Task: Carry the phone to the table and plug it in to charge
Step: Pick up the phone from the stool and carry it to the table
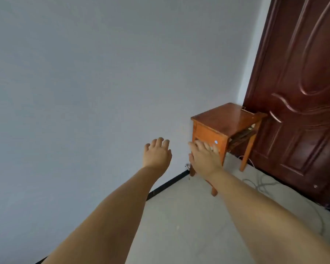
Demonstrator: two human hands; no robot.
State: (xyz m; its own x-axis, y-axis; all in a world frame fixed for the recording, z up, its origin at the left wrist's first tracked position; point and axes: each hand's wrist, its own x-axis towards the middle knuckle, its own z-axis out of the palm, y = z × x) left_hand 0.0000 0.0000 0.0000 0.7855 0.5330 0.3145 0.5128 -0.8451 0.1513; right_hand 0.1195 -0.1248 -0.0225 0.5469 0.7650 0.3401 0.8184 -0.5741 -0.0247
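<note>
A small orange-brown wooden table stands in the corner between the pale wall and a dark door. Both my arms stretch forward, palms down. My left hand hovers in front of the wall, fingers apart, holding nothing. My right hand is also open and empty, and it overlaps the table's front left corner in the view. A grey-white cable lies in loops on the floor to the right of the table. No phone is visible.
A dark red-brown panelled door fills the right side, close behind the table. The pale wall runs along the left with a black skirting strip. The floor is light tile.
</note>
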